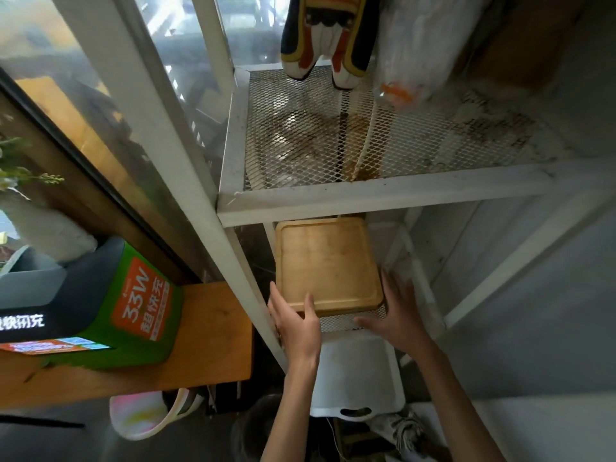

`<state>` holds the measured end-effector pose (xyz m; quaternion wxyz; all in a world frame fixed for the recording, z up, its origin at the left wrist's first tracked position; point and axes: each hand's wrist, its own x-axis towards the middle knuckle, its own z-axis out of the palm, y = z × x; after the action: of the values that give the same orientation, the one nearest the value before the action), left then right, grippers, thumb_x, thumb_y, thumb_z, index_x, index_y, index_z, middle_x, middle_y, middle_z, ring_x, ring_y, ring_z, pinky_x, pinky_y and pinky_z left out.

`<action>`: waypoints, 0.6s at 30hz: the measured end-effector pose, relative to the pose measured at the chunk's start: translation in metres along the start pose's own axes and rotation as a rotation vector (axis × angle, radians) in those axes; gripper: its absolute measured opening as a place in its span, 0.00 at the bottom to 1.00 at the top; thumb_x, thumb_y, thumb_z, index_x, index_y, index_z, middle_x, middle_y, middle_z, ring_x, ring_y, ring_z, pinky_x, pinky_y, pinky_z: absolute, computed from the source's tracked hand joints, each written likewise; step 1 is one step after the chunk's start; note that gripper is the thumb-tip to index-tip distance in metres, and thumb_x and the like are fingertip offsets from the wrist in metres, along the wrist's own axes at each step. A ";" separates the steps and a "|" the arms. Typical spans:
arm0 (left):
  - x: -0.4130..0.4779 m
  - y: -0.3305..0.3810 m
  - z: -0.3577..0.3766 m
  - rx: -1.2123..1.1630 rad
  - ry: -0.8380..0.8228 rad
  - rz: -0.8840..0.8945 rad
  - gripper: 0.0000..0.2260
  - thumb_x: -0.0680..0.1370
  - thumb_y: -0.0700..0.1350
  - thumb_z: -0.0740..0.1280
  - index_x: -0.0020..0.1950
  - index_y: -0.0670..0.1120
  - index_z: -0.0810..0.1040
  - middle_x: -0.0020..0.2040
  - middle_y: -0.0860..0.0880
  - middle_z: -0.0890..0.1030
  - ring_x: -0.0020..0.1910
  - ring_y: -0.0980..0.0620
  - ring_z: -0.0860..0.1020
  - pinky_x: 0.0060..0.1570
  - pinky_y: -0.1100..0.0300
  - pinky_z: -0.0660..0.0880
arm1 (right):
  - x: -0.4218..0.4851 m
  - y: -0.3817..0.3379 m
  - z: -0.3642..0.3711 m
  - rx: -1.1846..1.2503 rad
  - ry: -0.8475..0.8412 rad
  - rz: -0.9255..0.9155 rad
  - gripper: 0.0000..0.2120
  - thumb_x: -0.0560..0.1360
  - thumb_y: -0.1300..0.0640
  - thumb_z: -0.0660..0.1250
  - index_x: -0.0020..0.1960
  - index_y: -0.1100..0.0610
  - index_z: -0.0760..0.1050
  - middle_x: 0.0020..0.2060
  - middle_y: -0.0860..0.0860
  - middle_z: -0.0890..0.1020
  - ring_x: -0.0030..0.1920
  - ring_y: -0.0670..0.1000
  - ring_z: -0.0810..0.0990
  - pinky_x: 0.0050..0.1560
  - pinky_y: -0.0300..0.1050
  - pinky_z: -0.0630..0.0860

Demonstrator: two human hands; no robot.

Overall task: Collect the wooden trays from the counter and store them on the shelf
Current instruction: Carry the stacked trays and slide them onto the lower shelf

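The wooden tray [326, 265] lies flat on the mesh of the shelf's [383, 191] lower tier, under the upper mesh deck, with its near edge close to the front of the rack. The left hand [295, 320] sits at the tray's 7 o'clock corner, thumb over the rim and fingers along the side — a light pinch on that corner, as far as can be seen. The right hand [396, 315] is spread open at 4 o'clock, palm near the tray's edge but not closed on anything.

The step looks like seating the tray. To do it well, push evenly toward 12 o'clock with both hands so the tray slides straight, not skewed against the white upright at 9 o'clock. Keep it flat on the mesh, then lift the thumb clear before withdrawing — a dragged rim could pull it forward again.
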<state>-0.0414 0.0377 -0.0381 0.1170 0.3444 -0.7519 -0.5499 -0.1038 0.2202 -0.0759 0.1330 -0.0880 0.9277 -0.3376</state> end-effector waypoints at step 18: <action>-0.008 -0.001 0.005 -0.115 0.039 0.014 0.31 0.80 0.45 0.65 0.80 0.47 0.54 0.79 0.49 0.60 0.76 0.52 0.61 0.66 0.64 0.60 | -0.002 -0.018 -0.005 0.135 0.026 0.142 0.50 0.63 0.42 0.79 0.78 0.47 0.58 0.70 0.56 0.71 0.71 0.61 0.67 0.67 0.61 0.69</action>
<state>-0.0382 0.0464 -0.0396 0.1549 0.3425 -0.7191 -0.5845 -0.1019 0.2100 -0.0601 0.1500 -0.0083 0.9084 -0.3901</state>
